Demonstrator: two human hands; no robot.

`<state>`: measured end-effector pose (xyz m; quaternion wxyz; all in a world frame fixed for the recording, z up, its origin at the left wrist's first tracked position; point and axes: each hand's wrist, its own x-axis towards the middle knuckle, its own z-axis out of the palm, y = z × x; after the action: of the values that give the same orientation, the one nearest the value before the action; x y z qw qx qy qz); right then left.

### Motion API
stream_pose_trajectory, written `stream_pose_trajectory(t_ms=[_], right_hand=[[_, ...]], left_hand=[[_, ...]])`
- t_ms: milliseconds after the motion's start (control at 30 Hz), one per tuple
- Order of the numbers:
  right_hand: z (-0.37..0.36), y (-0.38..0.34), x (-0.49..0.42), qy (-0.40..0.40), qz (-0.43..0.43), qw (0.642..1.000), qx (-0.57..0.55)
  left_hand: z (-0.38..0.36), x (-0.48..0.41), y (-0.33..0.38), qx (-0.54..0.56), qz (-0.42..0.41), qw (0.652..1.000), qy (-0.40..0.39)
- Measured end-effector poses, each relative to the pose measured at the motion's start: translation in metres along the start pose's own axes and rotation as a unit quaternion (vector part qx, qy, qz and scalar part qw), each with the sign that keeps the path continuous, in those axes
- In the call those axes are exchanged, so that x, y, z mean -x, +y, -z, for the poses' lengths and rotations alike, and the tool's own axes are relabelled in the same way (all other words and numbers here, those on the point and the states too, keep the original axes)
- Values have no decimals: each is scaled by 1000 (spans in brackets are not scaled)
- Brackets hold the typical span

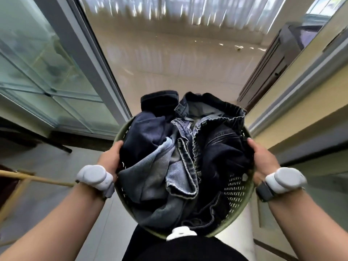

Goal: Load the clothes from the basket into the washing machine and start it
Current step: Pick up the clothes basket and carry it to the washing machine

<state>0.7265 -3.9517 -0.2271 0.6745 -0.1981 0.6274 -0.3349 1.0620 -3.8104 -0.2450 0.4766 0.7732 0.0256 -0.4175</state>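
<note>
I judge the load in the round pale-green perforated plastic basket [237, 187] to be heavy for its size. It is a heap of denim clothes [180, 147]: a navy piece at the left, faded blue jeans in the middle, near-black jeans with an elastic waistband at the right. Denim is soft and floppy but dense, and it will sag and trail legs when lifted, so I would take each garment by a thick bunch near the waistband rather than by a hem. The pile stands above the far rim and could spill if the basket tips forward. The basket itself looks stiff enough to carry by its rim, and opposite sides are the sensible hold.

My left hand [111, 157] grasps the rim on the basket's left side, the thumb lying over the edge against the navy cloth. A white wrist unit [94, 176] sits just behind it. The basket hangs between both hands, close against my body, above a pale tiled floor [169, 59]. My right hand [263, 159] grasps the opposite rim, its thumb touching the black denim. I see no washing machine that I can identify.
</note>
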Motion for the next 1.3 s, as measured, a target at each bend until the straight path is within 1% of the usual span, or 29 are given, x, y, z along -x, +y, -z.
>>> stream_pose_trajectory(t_ms=[67,167,300,400,500,633,733,800,867,933,1000,1067,1133,1233,1300], right_hand=[[-10,-19,-13,-10,2,1000,-8],[-36,-52,-46,-12,-5,1000,13],[-70,-86,-94,13,-6,999,38],[-96,-114,-127,25,-4,999,45],[-127,-153,-163,32,-9,999,26],[-156,-195,-192,25,-6,1000,-8],[-168,-213,-207,39,5,998,-41],[-178,-236,-235,43,5,998,-46],[-185,-251,-247,30,-5,998,-47],[-200,-281,-283,-3,-41,998,-39],[-210,-297,-311,-6,-47,998,-38],[-223,-325,-343,10,-36,999,-12],[-234,-355,-376,12,-47,999,-8],[-245,-389,-414,28,-6,1000,-11],[-254,-415,-436,34,-7,999,3]], left_hand=[[-11,-5,8,16,2,1000,3],[-36,-36,37,21,7,1000,10],[-71,-82,81,32,-2,999,16],[-100,-122,120,9,-2,1000,18],[-135,-163,176,-27,-13,999,-10],[-177,-199,242,-59,-63,993,-79],[-202,-214,275,-53,-37,997,-51],[-231,-237,299,-56,-30,997,-45],[-243,-243,312,-71,-35,996,-47],[-272,-269,337,-74,-42,996,-36],[-290,-281,354,-70,-37,997,-23],[-316,-297,375,-46,-38,998,-8],[-345,-315,399,-36,-34,999,-2],[-373,-328,426,-20,-25,999,-10],[-392,-341,441,-10,-19,1000,-2]])
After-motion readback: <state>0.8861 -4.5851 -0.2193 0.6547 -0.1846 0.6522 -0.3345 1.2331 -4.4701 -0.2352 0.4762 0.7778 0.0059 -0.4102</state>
